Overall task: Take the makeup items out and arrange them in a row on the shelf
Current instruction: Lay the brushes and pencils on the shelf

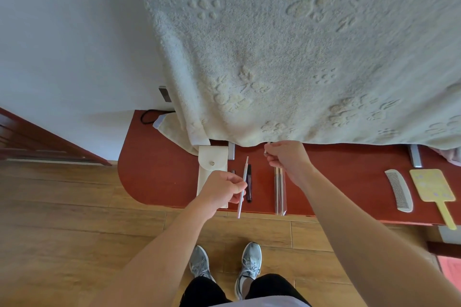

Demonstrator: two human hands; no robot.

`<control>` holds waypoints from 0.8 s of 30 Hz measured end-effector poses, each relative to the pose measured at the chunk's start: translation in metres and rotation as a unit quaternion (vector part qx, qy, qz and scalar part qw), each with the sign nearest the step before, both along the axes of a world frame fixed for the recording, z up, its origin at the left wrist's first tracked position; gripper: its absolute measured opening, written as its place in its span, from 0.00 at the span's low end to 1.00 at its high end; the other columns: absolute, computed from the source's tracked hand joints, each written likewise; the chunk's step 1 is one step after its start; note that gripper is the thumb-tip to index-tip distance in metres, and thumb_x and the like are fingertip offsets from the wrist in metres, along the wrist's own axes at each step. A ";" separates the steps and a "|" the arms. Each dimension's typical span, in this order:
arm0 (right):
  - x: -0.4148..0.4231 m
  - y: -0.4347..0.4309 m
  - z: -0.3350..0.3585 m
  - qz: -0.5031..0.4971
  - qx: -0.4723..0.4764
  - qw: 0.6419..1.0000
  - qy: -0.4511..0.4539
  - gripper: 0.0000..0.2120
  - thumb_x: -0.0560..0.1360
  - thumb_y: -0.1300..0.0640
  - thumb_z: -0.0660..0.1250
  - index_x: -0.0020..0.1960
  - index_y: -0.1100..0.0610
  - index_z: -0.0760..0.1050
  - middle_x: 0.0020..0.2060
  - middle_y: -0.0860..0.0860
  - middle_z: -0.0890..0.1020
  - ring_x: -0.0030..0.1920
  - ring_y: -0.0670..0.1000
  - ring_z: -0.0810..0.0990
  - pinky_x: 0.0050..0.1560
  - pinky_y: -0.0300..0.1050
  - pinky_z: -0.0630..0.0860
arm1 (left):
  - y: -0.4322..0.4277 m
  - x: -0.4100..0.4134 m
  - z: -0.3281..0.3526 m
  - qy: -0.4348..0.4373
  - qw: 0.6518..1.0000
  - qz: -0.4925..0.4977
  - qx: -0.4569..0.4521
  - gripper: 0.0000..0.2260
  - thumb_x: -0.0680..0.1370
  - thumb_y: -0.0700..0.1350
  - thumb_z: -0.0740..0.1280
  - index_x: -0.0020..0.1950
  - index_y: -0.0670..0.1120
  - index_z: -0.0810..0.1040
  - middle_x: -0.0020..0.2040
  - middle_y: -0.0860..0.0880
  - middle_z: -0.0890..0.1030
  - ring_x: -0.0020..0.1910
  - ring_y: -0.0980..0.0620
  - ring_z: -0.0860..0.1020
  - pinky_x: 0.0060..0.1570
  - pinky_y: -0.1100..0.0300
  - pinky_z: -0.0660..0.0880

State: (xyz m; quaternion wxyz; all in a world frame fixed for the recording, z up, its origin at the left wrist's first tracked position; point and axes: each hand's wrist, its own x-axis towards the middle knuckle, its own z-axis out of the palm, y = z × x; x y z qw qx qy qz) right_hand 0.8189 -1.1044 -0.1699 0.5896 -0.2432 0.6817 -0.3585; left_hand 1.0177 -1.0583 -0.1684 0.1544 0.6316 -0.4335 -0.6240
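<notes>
Makeup pencil [243, 185] in left hand [222, 190]

One head cam only, wide-angle, looking fwd and steeply down from standing height. Red shelf [159, 169] crosses mid-frame, near, at arm's reach; towel [299, 57] hangs above it, filling the upper right. Both forearms enter from the bottom edge; shoes [225, 265] and wood floor [62, 207] sit directly below. Edges bend, fisheye-like. No 2nd view, so no overlap.
</notes>
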 end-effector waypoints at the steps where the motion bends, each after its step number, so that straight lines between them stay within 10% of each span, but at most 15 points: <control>1: 0.004 0.002 -0.001 0.005 0.001 1.000 -0.001 0.04 0.74 0.62 0.73 0.46 0.64 0.81 0.35 0.56 0.84 0.33 0.47 0.81 0.33 0.37 0.78 | -0.003 0.000 0.002 0.002 1.000 0.006 -0.004 0.03 0.77 0.38 0.71 0.47 0.41 0.84 0.41 0.43 0.85 0.38 0.49 0.83 0.42 0.58 0.83; 24: 0.075 -0.001 -0.076 0.290 0.005 0.883 0.368 0.07 0.72 0.57 0.69 0.40 0.59 0.83 0.36 0.53 0.83 0.38 0.53 0.81 0.34 0.42 0.76 | -0.017 0.041 -0.023 0.044 0.990 0.133 -0.021 0.04 0.77 0.39 0.71 0.45 0.41 0.85 0.40 0.40 0.85 0.37 0.46 0.82 0.42 0.55 0.82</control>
